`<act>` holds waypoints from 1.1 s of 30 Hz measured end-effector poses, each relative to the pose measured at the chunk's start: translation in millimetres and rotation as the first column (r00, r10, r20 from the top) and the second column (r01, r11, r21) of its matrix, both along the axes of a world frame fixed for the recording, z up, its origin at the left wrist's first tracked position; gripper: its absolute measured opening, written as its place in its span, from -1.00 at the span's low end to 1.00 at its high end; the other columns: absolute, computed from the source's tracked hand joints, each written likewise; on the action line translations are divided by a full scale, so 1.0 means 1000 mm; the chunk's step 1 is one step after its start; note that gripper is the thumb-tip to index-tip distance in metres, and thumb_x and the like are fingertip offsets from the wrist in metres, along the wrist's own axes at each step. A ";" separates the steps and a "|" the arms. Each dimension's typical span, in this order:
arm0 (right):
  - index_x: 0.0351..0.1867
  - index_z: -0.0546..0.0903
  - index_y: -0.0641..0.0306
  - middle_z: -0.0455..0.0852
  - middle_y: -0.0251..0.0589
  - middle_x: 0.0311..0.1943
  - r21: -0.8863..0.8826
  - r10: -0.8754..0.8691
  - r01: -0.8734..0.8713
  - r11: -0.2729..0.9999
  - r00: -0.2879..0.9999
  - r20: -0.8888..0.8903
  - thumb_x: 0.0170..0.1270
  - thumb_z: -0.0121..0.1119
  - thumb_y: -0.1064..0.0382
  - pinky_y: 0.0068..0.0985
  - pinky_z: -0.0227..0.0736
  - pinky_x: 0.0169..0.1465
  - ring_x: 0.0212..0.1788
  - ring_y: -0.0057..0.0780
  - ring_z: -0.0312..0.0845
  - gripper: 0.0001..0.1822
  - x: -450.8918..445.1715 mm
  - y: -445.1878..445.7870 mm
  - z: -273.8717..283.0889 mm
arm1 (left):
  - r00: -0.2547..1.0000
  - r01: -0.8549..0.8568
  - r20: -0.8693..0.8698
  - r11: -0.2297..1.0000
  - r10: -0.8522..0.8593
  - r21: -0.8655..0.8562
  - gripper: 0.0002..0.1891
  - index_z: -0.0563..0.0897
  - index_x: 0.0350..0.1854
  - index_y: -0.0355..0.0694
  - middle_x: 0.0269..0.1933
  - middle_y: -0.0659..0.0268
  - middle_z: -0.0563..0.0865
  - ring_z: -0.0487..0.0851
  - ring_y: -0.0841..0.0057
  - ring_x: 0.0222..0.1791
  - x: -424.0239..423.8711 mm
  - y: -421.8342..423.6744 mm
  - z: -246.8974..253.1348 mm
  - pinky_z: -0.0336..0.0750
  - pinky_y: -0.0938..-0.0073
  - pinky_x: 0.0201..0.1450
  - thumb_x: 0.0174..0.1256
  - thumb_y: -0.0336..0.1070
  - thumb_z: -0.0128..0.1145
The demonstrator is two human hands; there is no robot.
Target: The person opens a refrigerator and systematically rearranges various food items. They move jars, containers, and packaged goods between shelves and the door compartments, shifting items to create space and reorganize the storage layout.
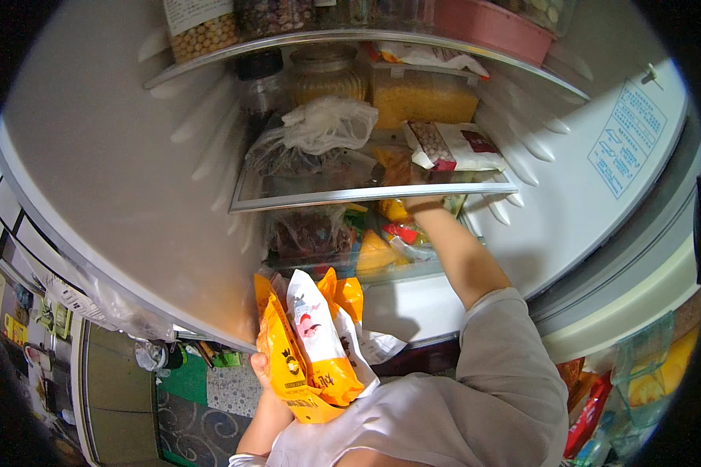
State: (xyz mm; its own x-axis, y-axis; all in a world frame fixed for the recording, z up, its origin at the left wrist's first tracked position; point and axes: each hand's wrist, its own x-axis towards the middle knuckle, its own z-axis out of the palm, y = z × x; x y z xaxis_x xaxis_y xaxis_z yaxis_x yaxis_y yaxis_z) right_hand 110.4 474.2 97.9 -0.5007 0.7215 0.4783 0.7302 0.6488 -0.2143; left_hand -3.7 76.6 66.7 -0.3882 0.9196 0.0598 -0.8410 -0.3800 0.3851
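Observation:
My left hand (261, 370) clasps several orange and white food packets (321, 350) upright against my chest; only part of the hand shows beside them. My right arm reaches into the refrigerator below the middle glass shelf (374, 197). Of my right hand (423, 204), only the wrist side shows under the shelf's front edge; its fingers are hidden, so what they touch cannot be told. Near it, in the lower compartment, lie yellow and red packets (401, 232), an orange packet (375, 252) and a dark plastic-wrapped bundle (309, 233).
On the middle shelf are a knotted clear plastic bag (330, 125), a white and maroon packet (455, 146), a glass jar (330, 73) and a tub of yellow grain (423, 96). A pink container (490, 26) stands above. The open door (625, 233) is at right, its lower racks filled with packets.

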 end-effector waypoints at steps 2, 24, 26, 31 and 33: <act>-0.02 0.52 0.16 0.63 0.01 -0.17 0.032 0.093 -0.095 0.995 0.994 0.050 0.22 -0.07 0.16 -0.22 0.40 0.00 -0.13 -0.10 0.56 -0.66 -0.017 -0.014 -0.009 | 0.999 0.015 -0.042 1.000 -0.014 0.007 -0.21 0.29 0.25 -0.18 0.10 0.08 0.54 0.54 0.20 0.06 -0.002 -0.001 -0.001 0.41 0.18 0.17 -0.20 -0.09 0.14; 0.07 0.44 0.22 0.57 0.03 -0.07 -0.747 0.265 -0.443 0.496 0.896 -0.356 0.25 -0.05 0.09 -0.31 0.34 0.06 -0.04 -0.12 0.49 -0.59 -0.044 -0.002 -0.032 | 0.997 -0.080 -0.005 0.996 0.080 0.030 -0.28 0.32 0.21 -0.17 0.02 0.12 0.59 0.59 0.28 0.00 0.003 -0.006 -0.003 0.49 0.30 0.10 -0.17 -0.17 0.09; 0.09 0.42 0.23 0.55 0.04 -0.04 -0.772 0.248 -0.487 0.408 0.873 -0.420 0.26 -0.05 0.07 -0.33 0.33 0.07 -0.02 -0.12 0.48 -0.57 -0.044 -0.003 -0.032 | 0.997 -0.075 -0.020 0.996 0.076 0.044 -0.28 0.32 0.22 -0.18 0.03 0.12 0.58 0.59 0.28 0.01 0.001 -0.006 -0.003 0.48 0.28 0.11 -0.16 -0.18 0.08; 0.11 0.39 0.27 0.52 0.06 0.00 -0.662 0.160 -0.461 0.591 0.871 -0.464 0.27 -0.04 0.05 -0.36 0.30 0.10 0.02 -0.12 0.45 -0.54 -0.040 -0.001 -0.026 | 0.993 -0.093 -0.065 0.994 0.096 0.058 -0.28 0.29 0.23 -0.18 0.08 0.12 0.55 0.58 0.27 0.02 0.001 -0.003 0.002 0.45 0.23 0.14 -0.13 -0.19 0.09; 0.10 0.39 0.29 0.53 0.07 -0.01 -0.479 0.091 -0.340 0.809 0.878 -0.469 0.26 -0.02 0.05 -0.37 0.31 0.09 0.00 -0.13 0.46 -0.54 -0.033 -0.001 -0.017 | 0.993 -0.101 -0.052 0.991 0.105 0.086 -0.29 0.29 0.23 -0.18 0.08 0.13 0.55 0.57 0.27 0.04 0.002 -0.001 0.008 0.45 0.23 0.14 -0.13 -0.19 0.09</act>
State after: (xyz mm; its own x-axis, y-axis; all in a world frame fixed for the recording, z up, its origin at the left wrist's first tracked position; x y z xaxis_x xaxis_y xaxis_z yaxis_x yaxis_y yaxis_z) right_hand 77.1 472.8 80.7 -0.5247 0.8156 0.2440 0.3486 0.4673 -0.8125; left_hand -2.1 75.7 74.3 -0.4745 0.8658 0.1585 -0.7736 -0.4962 0.3941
